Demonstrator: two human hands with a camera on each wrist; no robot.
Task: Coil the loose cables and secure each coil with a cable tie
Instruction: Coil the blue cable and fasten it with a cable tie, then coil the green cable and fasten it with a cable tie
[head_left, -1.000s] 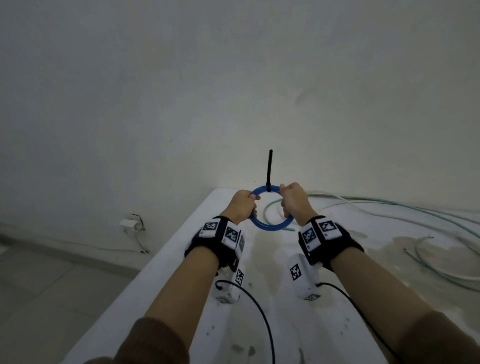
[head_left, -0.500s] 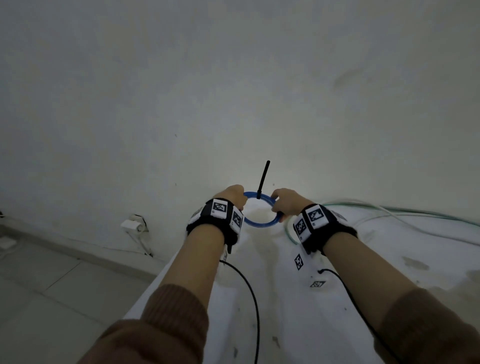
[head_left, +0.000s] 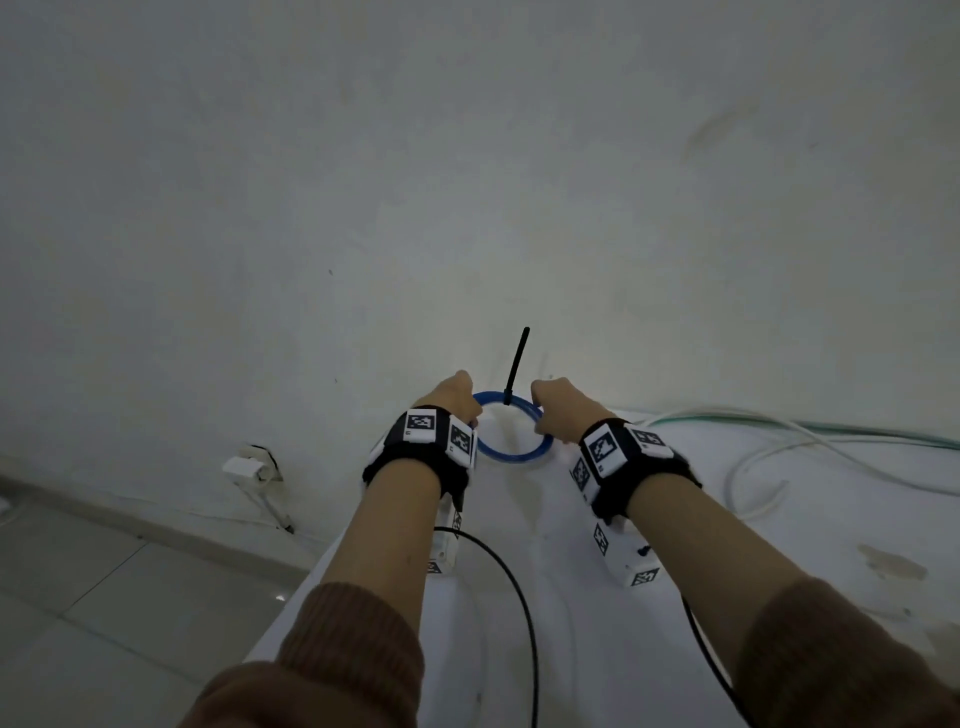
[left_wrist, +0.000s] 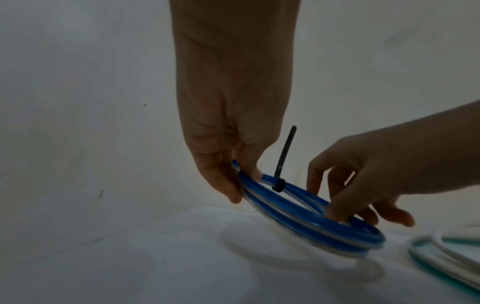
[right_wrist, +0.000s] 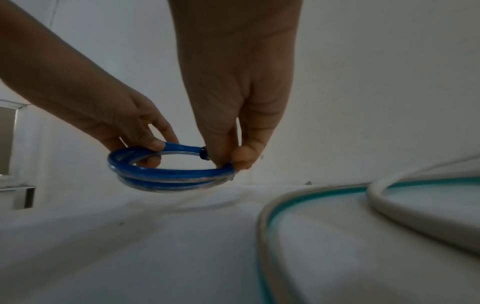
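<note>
We hold blue plastic-sheathed cable coil (left_wrist: 309, 218) just above white bench (head_left: 519, 519): left hand (left_wrist: 228, 148) and right hand (right_wrist: 233, 123) fingers pinch opposite sides. Black cable tie (left_wrist: 281, 164) already cinched, tail upright. Loose white-and-green cables (head_left: 779, 431) remain uncoiled.

A white wall (head_left: 467, 182) stands behind a white table (head_left: 519, 649). A small white box (head_left: 243, 469) sits low on the wall above the tiled floor (head_left: 104, 597).
</note>
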